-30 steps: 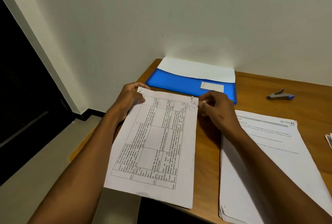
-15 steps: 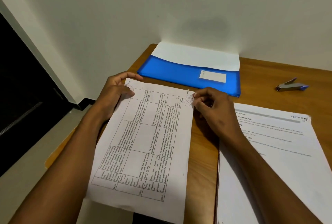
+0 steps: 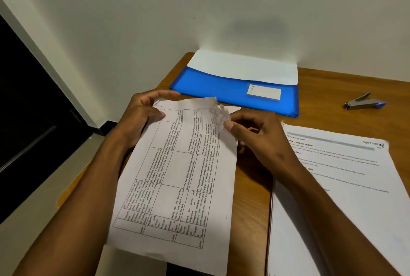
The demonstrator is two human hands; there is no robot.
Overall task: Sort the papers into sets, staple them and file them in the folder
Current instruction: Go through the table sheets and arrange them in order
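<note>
- Head view: a thin set of papers [image 3: 177, 173] with a printed table lies on the left part of the wooden worktop [image 3: 250, 198], its near end hanging past the front edge toward the person.
- The left hand [image 3: 142, 116] holds the far left corner of this set, thumb on top and fingers curled around the edge.
- The right hand [image 3: 255, 136] pinches the far right corner, where the top sheet is peeled up and looks crumpled; whether a staple sits there is too small to tell.
- A blue folder [image 3: 221, 89] lies beyond the set against the wall, its white flap open, just past the far edge of the sheets.
- A stapler [image 3: 365, 104] rests on the worktop to the right of the folder, well apart from both hands.
- A thicker pile of papers [image 3: 346, 198] lies on the right side, partly under the right forearm.
- Handling, as a judgement: the sheets are light, floppy and easy to tear or crease, and the lifted corner already looks weak. A grasp on that one corner alone would let the sheets sag and fan apart.
- Better to take the set along both long edges, or keep a hand flat under it, square the sheets against the worktop, then slide them into the folder.
</note>
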